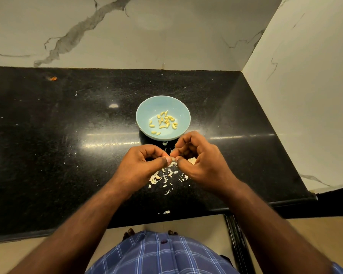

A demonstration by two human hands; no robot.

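A light blue bowl (147, 107) stands on the black counter (67, 135) and holds several peeled yellowish garlic cloves (164, 121). Just in front of it, my left hand (141, 165) and my right hand (202, 161) meet fingertip to fingertip above the counter. Both pinch one small garlic clove (173, 158) between thumbs and forefingers; most of the clove is hidden by the fingers. A pale bit of skin or clove (192, 160) shows inside my right palm. White garlic skins (162, 177) lie scattered on the counter beneath the hands.
Marble walls rise at the back (147, 36) and on the right (305, 95), forming a corner. The counter's front edge (166, 220) runs below my forearms, with a stray skin (166, 212) near it. An orange speck (53, 78) lies at the far left.
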